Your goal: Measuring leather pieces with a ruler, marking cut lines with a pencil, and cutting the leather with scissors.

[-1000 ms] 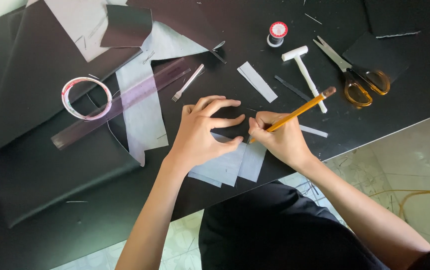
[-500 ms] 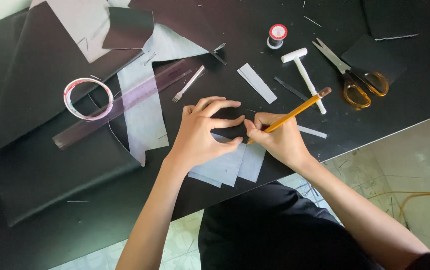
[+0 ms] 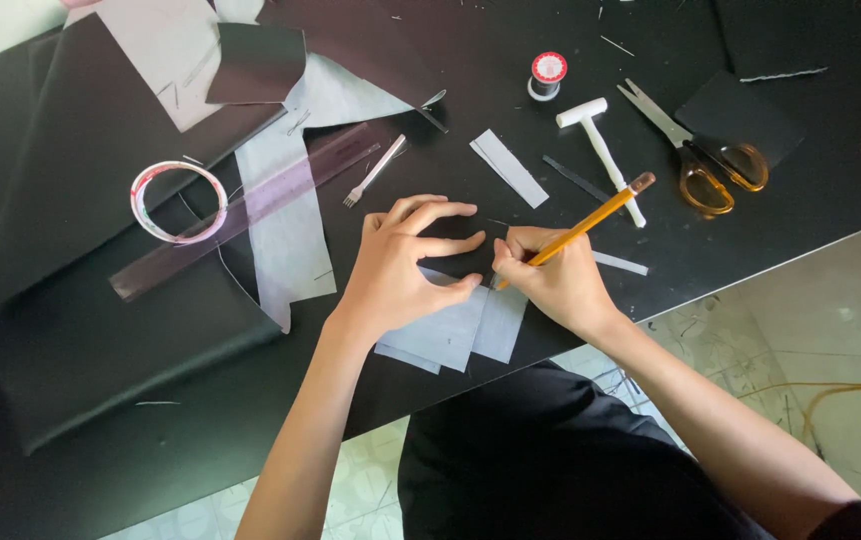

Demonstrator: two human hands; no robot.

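Observation:
My left hand (image 3: 405, 262) presses with spread fingers on a small dark piece lying over a pale grey sheet (image 3: 455, 335) at the near edge of the black table (image 3: 830, 200). My right hand (image 3: 550, 280) grips a yellow pencil (image 3: 590, 218), its tip down on the piece right beside my left fingertips and its eraser end pointing up to the right. The dark piece is mostly hidden under my fingers.
Beyond my hands lie a grey strip (image 3: 508, 168), a white T-shaped tool (image 3: 605, 155), orange-handled scissors (image 3: 695, 150), a thread spool (image 3: 547, 75) and a small pronged tool (image 3: 373, 172). To the left lie a clear ruler (image 3: 240, 215), a tape roll (image 3: 178, 202) and dark leather sheets (image 3: 80, 180).
The pencil tip and my right hand have shifted slightly along the piece; my left hand stays pressed in the same place.

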